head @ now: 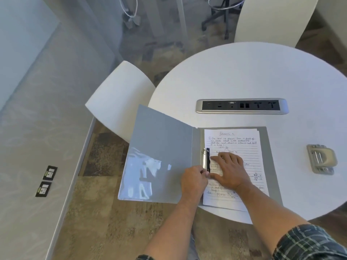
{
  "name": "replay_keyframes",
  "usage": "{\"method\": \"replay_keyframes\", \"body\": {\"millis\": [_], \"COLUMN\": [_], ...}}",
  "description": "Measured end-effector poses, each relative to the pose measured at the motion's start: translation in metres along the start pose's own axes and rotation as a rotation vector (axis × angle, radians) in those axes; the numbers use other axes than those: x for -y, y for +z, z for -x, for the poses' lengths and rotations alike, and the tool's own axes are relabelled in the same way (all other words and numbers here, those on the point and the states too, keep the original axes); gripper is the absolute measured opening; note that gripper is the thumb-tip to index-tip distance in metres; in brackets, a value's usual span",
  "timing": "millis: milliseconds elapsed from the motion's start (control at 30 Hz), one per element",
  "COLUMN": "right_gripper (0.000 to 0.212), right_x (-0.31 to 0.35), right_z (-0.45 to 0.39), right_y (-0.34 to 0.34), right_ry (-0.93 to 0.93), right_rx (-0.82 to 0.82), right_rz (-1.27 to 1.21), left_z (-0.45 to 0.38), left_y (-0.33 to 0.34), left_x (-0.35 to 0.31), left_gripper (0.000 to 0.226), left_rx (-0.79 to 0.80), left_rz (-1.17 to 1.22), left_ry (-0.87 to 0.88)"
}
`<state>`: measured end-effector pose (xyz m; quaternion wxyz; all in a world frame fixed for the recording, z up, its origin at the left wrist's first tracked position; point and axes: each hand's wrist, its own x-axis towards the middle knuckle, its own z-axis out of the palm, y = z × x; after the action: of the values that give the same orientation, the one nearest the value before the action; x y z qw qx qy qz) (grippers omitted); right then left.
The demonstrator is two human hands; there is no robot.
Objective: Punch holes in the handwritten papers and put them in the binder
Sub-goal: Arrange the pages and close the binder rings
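- Head view: a round white table [244, 72] with a smooth, plain top fills the right side.
- An open grey cardboard binder [163, 145] lies at the table's near left edge. Its flat left cover sticks out past the rim, over the brown patchy carpet [116, 226].
- A shiny clear plastic pocket [140, 177] sits on the lower part of that cover.
- A stack of white lined papers with handwriting [236, 141] lies flat on the right half of the binder. The sheet edges do not line up at the top right corner.
- A thin black strip and silver metal rings [206, 158] stand along the left edge of the papers.
- The left hand [193, 179] has its fingers curled together, pinching at the lower end of the ring strip.
- The right hand [229, 169] lies flat on the papers with the fingers close together, tips next to the rings.
- A checked dark sleeve [308, 243] shows at the bottom right.
- A grey metal hole punch [321, 159] sits to the right of the binder, well apart from it.
- A long silver socket strip with dark plugs holes [242, 106] is set into the table behind the binder.
- The far half of the table is bare and smooth.
- Two curved white chairs [120, 96] stand by the table, one left and one at the far side.
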<state>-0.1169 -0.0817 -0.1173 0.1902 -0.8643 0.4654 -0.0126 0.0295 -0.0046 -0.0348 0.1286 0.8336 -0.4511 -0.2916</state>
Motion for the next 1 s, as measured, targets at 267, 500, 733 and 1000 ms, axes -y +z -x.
{"method": "replay_keyframes", "body": {"millis": [267,500,733,1000], "right_gripper": [0.100,0.114,0.115,0.112], "right_x": [0.009,-0.004,-0.003,0.010], "right_z": [0.015,0.045,0.039,0.041], "right_y": [-0.016,-0.025,-0.040,-0.101], "right_ry": [0.035,-0.070,-0.052,0.259], "right_rx": [0.082,0.288,0.418,0.356], "right_rz": [0.003,0.043,-0.050,-1.403], "left_z": [0.007,0.026,0.020,0.062], "left_y": [-0.028,-0.147,-0.202,-0.185], "left_x": [-0.014,-0.015,0.030,-0.034], "left_gripper": [0.036,0.094,0.081,0.069], "left_rx": [0.020,-0.512,-0.174,0.124], "left_rz": [-0.154,-0.444,0.013,0.359], "left_ry": [0.199,0.148,-0.276,0.133]}}
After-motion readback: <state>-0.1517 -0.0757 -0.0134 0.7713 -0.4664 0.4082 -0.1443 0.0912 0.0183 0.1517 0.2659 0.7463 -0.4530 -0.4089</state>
